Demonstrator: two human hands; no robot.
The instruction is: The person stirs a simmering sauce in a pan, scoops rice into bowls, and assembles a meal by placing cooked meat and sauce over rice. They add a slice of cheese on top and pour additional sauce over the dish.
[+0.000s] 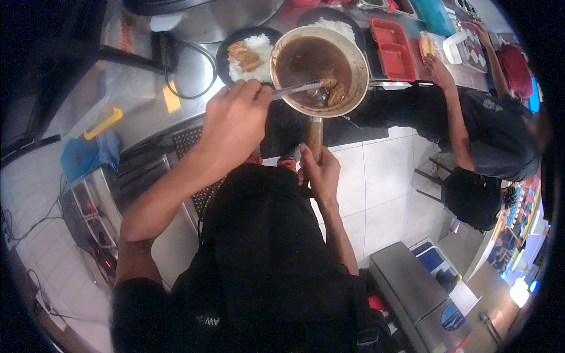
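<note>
My right hand point(321, 170) is wrapped round the wooden handle of a pale-rimmed saucepan point(358, 76). The pan holds brown sauce point(309, 56) and a few browned pieces of meat point(336, 95). From the left, my left hand point(238, 120) grips metal tongs point(297, 89), whose tips reach into the pan at the meat; whether they pinch a piece I cannot tell. Just left of the pan is a dark plate point(222, 62) bearing white rice point(259, 46) and sliced browned meat point(243, 56). Another dark plate point(357, 29) of rice sits behind the pan, partly covered by it.
A red compartment tray point(392, 50) lies on the counter to the right. Beyond it, a co-worker in dark clothes point(500, 132) reaches over the counter, one hand point(438, 72) at some food. A large metal pot point(218, 20) stands at the back left, near a black cable loop point(191, 66).
</note>
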